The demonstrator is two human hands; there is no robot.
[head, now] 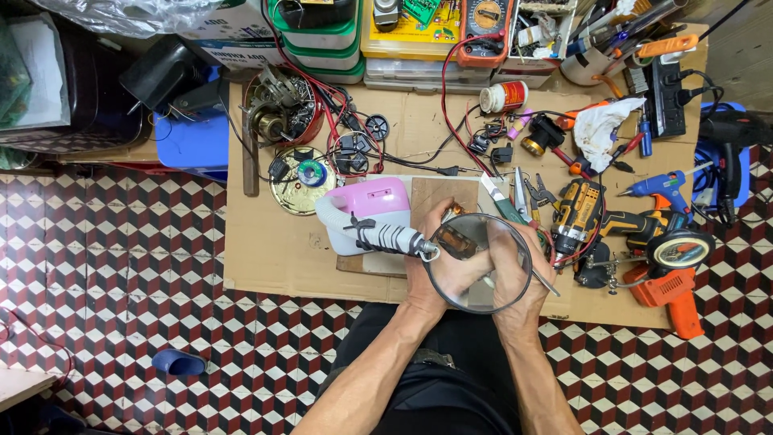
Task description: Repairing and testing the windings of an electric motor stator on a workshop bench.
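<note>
My left hand and right hand sit close together under the magnifying glass, fingers curled round a small brownish component — the lens blurs how tightly, so I cannot tell the exact hold. A thin metal probe slants out past my right wrist, long axis running from the part down and outward. I judge this the close inspection or probing step; next calls for a steady tip — the lens handle points away leftward.

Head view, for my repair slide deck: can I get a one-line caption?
Both hands, left hand and right hand, work a small part under a magnifying glass over a tool-strewn cardboard sheet.
</note>
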